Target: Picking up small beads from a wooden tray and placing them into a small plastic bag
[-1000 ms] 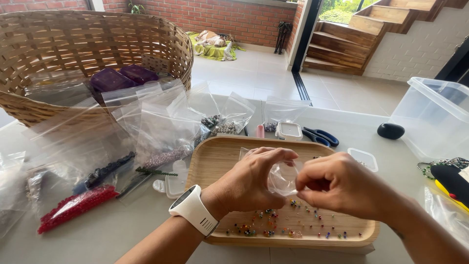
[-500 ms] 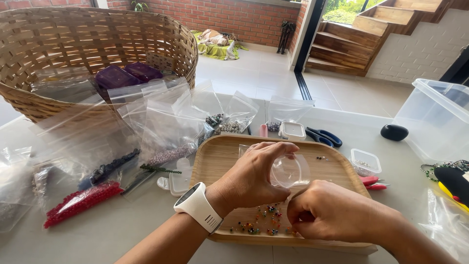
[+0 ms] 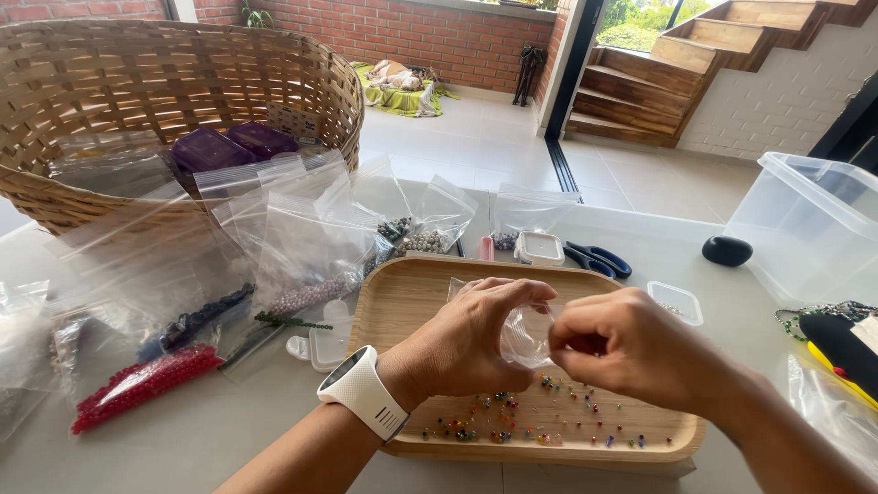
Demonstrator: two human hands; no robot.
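- Since half a second ago, the right hand (image 3: 640,352) has risen from the scattered beads to meet the left hand (image 3: 476,343).
- Both grips pinch shut on the small clear plastic bag (image 3: 526,334), held just above the pale wooden tray (image 3: 402,297).
- Small multicoloured beads (image 3: 540,430) lie loose on the tray's near side.
- Left on the grey worktop (image 3: 229,430): clear zip bags, one with red beads (image 3: 137,389).
- Behind: a woven basket (image 3: 137,82) holding purple boxes (image 3: 229,146).
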